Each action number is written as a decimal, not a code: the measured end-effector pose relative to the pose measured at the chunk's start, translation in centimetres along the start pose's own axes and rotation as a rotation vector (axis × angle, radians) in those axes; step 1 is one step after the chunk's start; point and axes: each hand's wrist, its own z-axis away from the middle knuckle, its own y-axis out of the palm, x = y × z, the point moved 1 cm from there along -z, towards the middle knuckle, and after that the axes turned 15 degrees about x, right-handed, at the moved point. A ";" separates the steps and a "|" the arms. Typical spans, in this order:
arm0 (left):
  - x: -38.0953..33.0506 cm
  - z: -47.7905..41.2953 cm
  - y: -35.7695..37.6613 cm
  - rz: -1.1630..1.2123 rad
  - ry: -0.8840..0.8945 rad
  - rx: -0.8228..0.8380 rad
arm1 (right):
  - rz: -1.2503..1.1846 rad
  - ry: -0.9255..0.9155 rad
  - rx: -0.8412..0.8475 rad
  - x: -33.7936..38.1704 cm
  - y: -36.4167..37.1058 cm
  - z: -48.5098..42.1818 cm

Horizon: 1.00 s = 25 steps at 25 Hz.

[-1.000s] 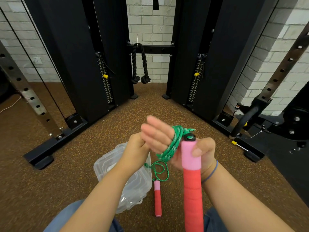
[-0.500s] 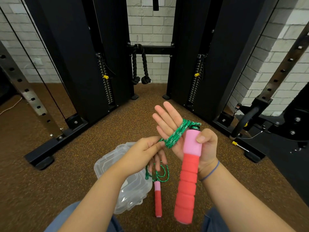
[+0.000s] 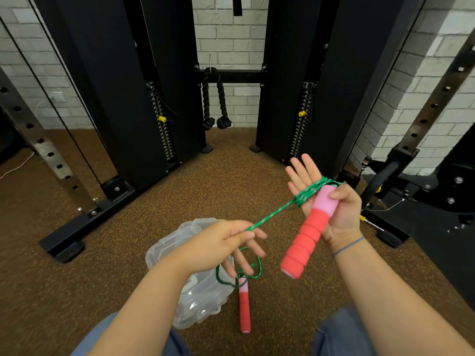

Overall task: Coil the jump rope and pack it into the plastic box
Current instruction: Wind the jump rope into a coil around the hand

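Note:
My right hand (image 3: 334, 201) holds one red-and-pink jump rope handle (image 3: 305, 237) under the thumb, fingers stretched out, with several turns of green rope (image 3: 307, 195) wound around the palm. A taut stretch of rope runs down-left to my left hand (image 3: 226, 242), which pinches it between thumb and forefinger. Below that hand the rope hangs in a loose loop (image 3: 241, 272) to the second handle (image 3: 244, 308), lying on the floor. The clear plastic box (image 3: 180, 255) sits on the floor under my left forearm, lid on.
Brown speckled rubber floor (image 3: 218, 191) surrounds me. A black cable machine (image 3: 108, 93) with weight stacks stands ahead, a black rope attachment (image 3: 214, 98) hanging at its centre. Rack uprights and base feet (image 3: 77, 227) sit left and right. My knees show at the bottom.
My right hand moved right and up with the handle. My left hand slid down-left along the rope, pulling a straight stretch taut between the two hands.

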 end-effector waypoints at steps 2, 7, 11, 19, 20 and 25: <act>0.1 0.0 -0.1 -0.008 -0.004 0.007 | 0.031 -0.018 -0.075 0.7 -1.2 0.3; 0.3 -0.3 -0.1 -0.087 0.022 -0.023 | 0.208 0.138 -0.107 0.4 -1.9 0.7; 0.1 -0.5 -0.1 -0.060 0.074 -0.076 | 0.601 0.364 -0.004 -1.0 -0.7 0.9; -0.1 -0.5 -0.3 -0.394 0.210 -0.249 | 1.275 0.990 0.201 -4.5 0.9 1.7; -0.1 -0.5 -0.3 -0.397 0.217 -0.267 | 1.310 1.030 0.247 -4.6 1.5 1.7; 0.4 -0.3 -1.1 -0.409 0.269 -0.430 | 1.258 1.143 0.380 -6.0 1.6 2.1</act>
